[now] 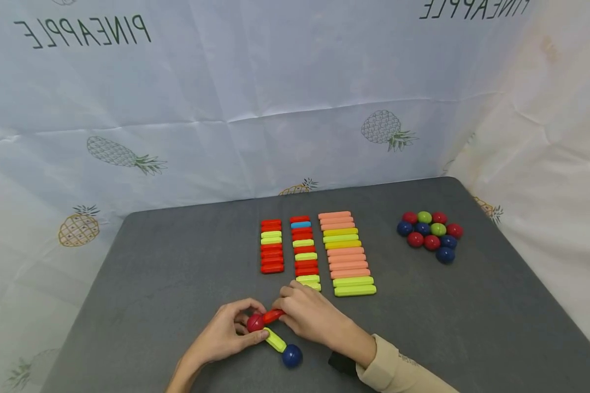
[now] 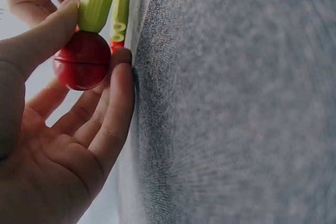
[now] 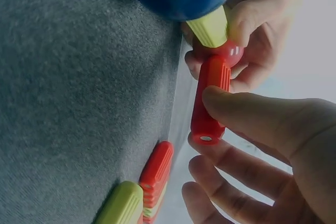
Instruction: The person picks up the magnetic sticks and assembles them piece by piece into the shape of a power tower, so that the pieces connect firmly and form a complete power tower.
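My left hand (image 1: 228, 330) grips a red ball (image 2: 82, 60) between thumb and fingers. Joined to that ball is a yellow-green stick (image 1: 275, 340), whose other end meets a dark blue ball (image 1: 292, 356). My right hand (image 1: 311, 315) pinches a short red stick (image 3: 209, 100) between thumb and fingers. One end of this red stick is against the red ball; its free end shows a small metal-looking disc in the right wrist view. In the head view the right fingers cover part of the red stick.
Beyond the hands lie a short column of red and yellow-green sticks (image 1: 271, 246), a mixed column (image 1: 303, 236) with one blue stick, and a column of longer sticks (image 1: 346, 258). Red, blue and green balls (image 1: 423, 228) cluster at the right on the dark grey table (image 1: 177, 273).
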Demonstrator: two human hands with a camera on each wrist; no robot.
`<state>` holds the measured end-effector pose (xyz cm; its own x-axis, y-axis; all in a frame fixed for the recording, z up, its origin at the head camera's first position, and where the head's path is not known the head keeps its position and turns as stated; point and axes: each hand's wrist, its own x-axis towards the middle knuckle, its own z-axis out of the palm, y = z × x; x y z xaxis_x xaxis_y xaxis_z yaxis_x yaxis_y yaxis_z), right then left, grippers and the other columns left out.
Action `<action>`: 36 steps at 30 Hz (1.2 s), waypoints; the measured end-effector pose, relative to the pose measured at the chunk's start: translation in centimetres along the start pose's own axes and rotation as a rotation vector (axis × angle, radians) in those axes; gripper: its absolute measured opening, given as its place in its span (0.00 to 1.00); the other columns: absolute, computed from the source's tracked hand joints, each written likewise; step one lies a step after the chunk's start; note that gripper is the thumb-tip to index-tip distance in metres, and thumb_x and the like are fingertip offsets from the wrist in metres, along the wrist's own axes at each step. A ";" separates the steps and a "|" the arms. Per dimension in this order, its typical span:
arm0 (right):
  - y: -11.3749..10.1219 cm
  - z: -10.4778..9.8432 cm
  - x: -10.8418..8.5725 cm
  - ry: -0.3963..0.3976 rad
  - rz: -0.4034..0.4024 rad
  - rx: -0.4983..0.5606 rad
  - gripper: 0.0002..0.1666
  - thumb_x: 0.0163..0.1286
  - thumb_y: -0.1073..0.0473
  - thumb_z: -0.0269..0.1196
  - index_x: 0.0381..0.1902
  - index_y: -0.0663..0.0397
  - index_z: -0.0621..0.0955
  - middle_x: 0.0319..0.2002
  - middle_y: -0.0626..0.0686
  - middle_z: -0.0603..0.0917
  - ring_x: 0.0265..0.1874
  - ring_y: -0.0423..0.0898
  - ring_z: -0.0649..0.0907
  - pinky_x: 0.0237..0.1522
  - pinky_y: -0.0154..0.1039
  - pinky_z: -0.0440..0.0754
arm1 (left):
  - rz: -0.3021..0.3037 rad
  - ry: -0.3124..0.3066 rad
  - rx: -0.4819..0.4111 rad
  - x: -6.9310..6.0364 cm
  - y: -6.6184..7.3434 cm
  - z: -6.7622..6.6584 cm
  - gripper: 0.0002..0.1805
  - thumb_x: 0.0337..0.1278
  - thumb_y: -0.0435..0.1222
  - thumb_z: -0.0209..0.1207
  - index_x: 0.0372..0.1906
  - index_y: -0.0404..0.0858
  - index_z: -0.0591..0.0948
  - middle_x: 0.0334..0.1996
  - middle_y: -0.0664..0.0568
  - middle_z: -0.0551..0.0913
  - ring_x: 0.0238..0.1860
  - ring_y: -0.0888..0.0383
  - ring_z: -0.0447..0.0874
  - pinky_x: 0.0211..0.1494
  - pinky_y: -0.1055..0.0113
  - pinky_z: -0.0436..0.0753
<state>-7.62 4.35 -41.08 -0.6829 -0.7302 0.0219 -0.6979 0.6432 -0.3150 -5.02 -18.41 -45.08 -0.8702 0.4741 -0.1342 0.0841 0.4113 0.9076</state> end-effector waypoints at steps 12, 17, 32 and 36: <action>0.4 0.6 -0.1 0.013 -0.032 0.063 0.13 0.68 0.54 0.71 0.50 0.43 0.89 0.37 0.42 0.86 0.33 0.34 0.72 0.37 0.23 0.72 | 0.030 -0.079 0.111 0.0 0.4 0.0 0.29 0.53 0.48 0.75 0.57 0.39 0.82 0.40 0.53 0.84 0.34 0.70 0.78 0.37 0.74 0.81; 1.3 -0.4 -0.7 0.103 -0.002 0.141 0.14 0.67 0.55 0.72 0.50 0.49 0.89 0.40 0.47 0.87 0.37 0.38 0.78 0.39 0.27 0.78 | 0.003 -0.081 0.135 0.2 0.5 0.1 0.30 0.51 0.48 0.76 0.57 0.38 0.83 0.37 0.55 0.85 0.33 0.71 0.78 0.34 0.74 0.80; 11.8 -6.9 -7.5 0.706 0.453 0.184 0.16 0.63 0.61 0.75 0.48 0.58 0.88 0.22 0.51 0.76 0.20 0.40 0.69 0.24 0.32 0.69 | -0.075 -0.119 0.164 0.4 0.5 -0.1 0.27 0.51 0.48 0.76 0.54 0.42 0.82 0.38 0.58 0.82 0.37 0.71 0.76 0.37 0.75 0.78; 15.2 -7.8 -11.0 0.824 0.618 0.162 0.17 0.63 0.58 0.75 0.48 0.59 0.88 0.14 0.46 0.61 0.13 0.38 0.58 0.17 0.34 0.56 | -0.088 -0.131 0.154 0.3 0.5 -0.1 0.26 0.52 0.48 0.75 0.54 0.42 0.82 0.37 0.57 0.82 0.37 0.70 0.76 0.38 0.74 0.78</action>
<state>-12.44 23.94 -38.68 -0.8897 0.1382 0.4350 -0.1808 0.7683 -0.6140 -5.33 -18.14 -44.59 -0.8079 0.5240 -0.2697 0.0925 0.5648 0.8200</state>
